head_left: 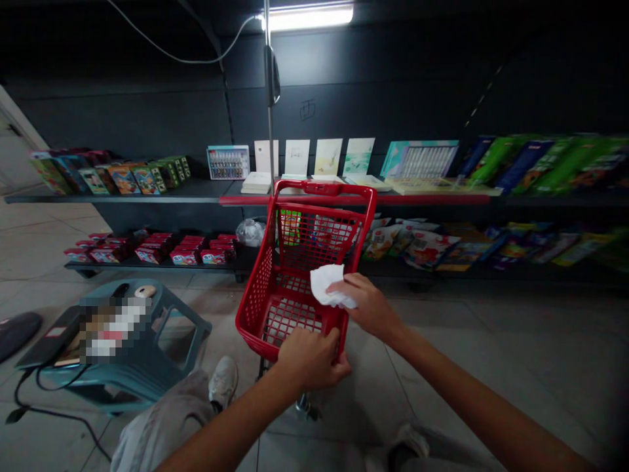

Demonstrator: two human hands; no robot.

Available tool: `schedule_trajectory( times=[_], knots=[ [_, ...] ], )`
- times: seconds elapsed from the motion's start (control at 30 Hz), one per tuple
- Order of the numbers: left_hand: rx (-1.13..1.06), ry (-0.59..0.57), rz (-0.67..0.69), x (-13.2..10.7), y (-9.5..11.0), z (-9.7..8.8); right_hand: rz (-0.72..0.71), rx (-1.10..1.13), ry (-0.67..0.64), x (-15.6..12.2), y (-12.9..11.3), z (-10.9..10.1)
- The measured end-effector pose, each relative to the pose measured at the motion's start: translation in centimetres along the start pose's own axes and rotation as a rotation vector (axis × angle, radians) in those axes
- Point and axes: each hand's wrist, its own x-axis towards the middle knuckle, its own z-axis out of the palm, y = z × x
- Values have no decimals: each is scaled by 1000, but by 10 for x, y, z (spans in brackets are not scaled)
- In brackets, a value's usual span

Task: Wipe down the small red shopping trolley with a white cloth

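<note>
A red plastic shopping basket (pixel 260 288) with grid walls and an upright frame handle stands in front of me on a wheeled base. My left hand (pixel 314 357) is closed over the near right corner of its rim. In my right hand (pixel 368 301) is a crumpled white cloth or tissue (pixel 324 285), held over the basket's right side. I cannot tell whether the cloth touches the basket wall. The floor shows through the grid bottom of the basket.
Behind the basket runs a dark shelf (pixel 196 190) with boxes, cards and snack bags. Red packs (pixel 187 252) sit on its lower level. A grey-blue plastic stool (pixel 167 308) at left carries a dark device with cables. A thin metal pole (pixel 270 131) rises behind the basket.
</note>
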Motion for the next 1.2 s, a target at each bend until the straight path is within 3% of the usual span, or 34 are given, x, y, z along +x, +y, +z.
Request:
schedule_trajectory(
  times=[0.13, 0.27, 0.43, 0.53, 0.73, 0.97, 1.03, 1.1, 1.2],
  knots=[
    [-22, 0, 88, 1, -8, 0, -45, -47, -69, -15, -26, 7],
    [-11, -25, 102, -3, -21, -6, -40, -13, -15, -9, -21, 8],
    [8, -56, 114, -10, -35, -22, 213, 69, 307, 6, -1, 10],
    [52, -83, 49, -16, -33, -26, 274, 64, 367, 10, 3, 8],
    [45, -61, -185, -22, -23, -15, 400, 71, 525, 12, 14, 11],
    [21, 22, -118, -12, -29, -7, 849, 85, 744, 10, 63, 31],
    [24, 28, -88, -12, -33, -6, 945, 111, 714, 9, 71, 43],
    [33, 29, -66, -13, -37, -6, 952, 131, 641, 7, 64, 60],
    [44, 34, -51, -16, -45, -7, 715, 69, 499, -6, 27, 88]
  ],
)
